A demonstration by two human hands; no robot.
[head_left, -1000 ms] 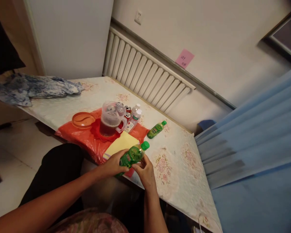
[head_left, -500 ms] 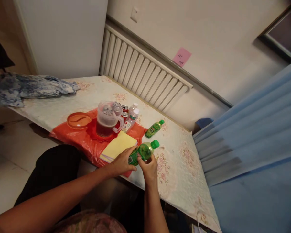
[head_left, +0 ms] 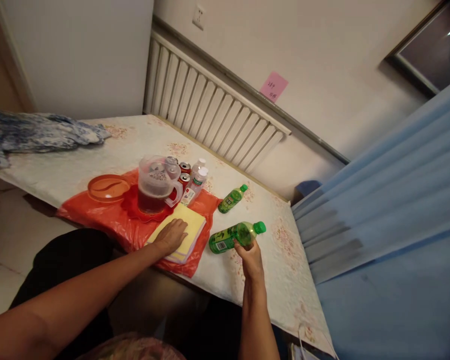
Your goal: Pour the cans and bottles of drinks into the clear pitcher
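Note:
My right hand (head_left: 249, 255) is closed round a green bottle (head_left: 230, 237) with a green cap, holding it on its side just above the floral tablecloth (head_left: 277, 260). My left hand (head_left: 171, 234) lies flat with fingers spread on a yellow pad (head_left: 193, 227) that rests on a red plastic sheet (head_left: 108, 217). A second green bottle (head_left: 231, 199) lies on the cloth a little farther back.
On the red sheet stand a clear jug with dark liquid (head_left: 154, 185), an orange lid (head_left: 108, 187), red cans (head_left: 185, 172) and small clear bottles (head_left: 197, 177). A blue patterned cloth (head_left: 33, 132) lies far left. A radiator (head_left: 213, 110) lines the wall; a blue curtain (head_left: 390, 200) hangs at right.
My left hand let go of the green bottle and moved left onto the yellow pad. My right hand carried the bottle to the right, away from the red sheet.

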